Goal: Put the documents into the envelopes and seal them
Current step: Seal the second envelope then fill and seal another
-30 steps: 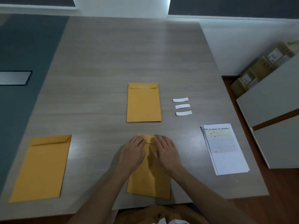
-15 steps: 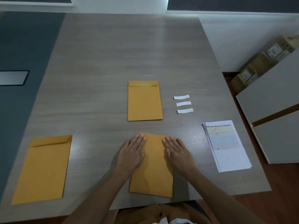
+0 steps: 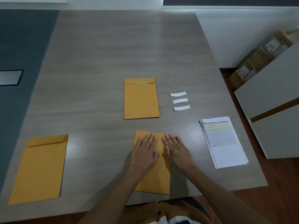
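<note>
A yellow-brown envelope (image 3: 153, 181) lies at the table's near edge, flap end away from me. My left hand (image 3: 145, 152) and my right hand (image 3: 176, 151) rest flat on its upper half, fingers stretched out side by side, palms down, gripping nothing. A small stack of the same envelopes (image 3: 141, 99) lies further back in the middle. Another envelope with its flap folded down (image 3: 40, 168) lies at the near left. A stack of printed documents (image 3: 223, 141) lies at the right. Three white paper strips (image 3: 179, 101) sit in a column beside the middle stack.
The grey wood-grain table (image 3: 97, 62) ends just right of the documents. A white cabinet (image 3: 275, 110) and cardboard boxes (image 3: 258, 62) stand on the floor to the right. A dark panel with a white rectangle (image 3: 9, 77) is at the far left.
My hands were together over the flap, then slid apart to the envelope's sides, and now lie close together again on its upper half. The envelope stays flat.
</note>
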The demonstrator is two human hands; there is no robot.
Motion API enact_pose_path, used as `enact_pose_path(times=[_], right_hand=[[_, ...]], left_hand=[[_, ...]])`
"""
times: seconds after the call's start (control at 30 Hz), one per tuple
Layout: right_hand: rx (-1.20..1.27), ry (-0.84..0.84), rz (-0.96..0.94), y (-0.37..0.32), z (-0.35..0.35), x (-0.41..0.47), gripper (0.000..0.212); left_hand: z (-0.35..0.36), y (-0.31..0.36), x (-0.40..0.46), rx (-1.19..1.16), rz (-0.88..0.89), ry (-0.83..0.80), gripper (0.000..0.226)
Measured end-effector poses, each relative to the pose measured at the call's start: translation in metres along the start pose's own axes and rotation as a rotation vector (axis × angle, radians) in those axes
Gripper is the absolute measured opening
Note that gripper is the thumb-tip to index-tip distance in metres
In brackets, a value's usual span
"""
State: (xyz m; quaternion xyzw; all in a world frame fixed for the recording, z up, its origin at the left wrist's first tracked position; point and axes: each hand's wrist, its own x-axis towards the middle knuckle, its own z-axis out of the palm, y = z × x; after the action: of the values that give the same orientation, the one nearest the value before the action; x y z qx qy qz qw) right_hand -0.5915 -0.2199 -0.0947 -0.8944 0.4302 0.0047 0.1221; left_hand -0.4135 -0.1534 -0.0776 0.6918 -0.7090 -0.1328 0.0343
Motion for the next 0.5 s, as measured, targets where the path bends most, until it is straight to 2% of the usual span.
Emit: enact_pose_path(times=[0.3, 0.5], right_hand=[[-0.027, 0.011, -0.031, 0.003, 0.001, 0.0, 0.054], [-0.051, 0.024, -0.033, 0.002, 0.0, 0.0, 0.056]], left_hand=[[0.003, -0.041, -0.012, 0.028, -0.152, -0.033, 0.058], [-0.001, -0.05, -0.015, 0.068, -0.165, -0.037, 0.058]])
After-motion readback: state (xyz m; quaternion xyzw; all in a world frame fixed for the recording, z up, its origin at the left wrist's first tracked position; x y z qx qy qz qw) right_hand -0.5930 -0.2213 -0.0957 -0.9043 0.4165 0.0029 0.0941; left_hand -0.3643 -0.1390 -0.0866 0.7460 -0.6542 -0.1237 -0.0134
